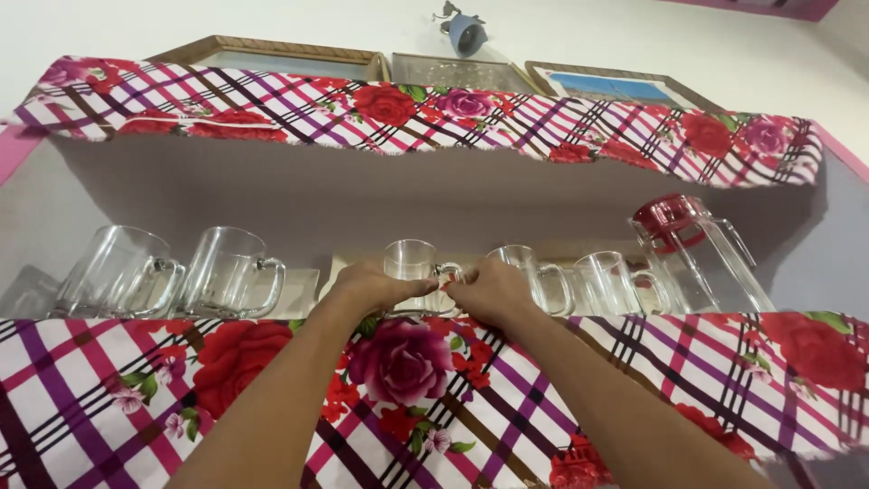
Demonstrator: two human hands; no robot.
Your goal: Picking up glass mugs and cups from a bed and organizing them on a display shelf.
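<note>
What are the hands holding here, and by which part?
Both hands are on one clear glass mug on the shelf: the left hand grips its base, the right hand pinches its handle.

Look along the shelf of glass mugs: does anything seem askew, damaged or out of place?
Nothing looks broken or spilled. The jug with the red lid, at the right end, appears to lean. Both hands, left and right, meet at the middle mug.

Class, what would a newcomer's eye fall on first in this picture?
Probably the bright floral checked cloth draped over the lower shelf's front edge. Next, the left hand and right hand meeting at a glass mug mid-shelf. At the right end stands a clear jug with a red lid.
</note>
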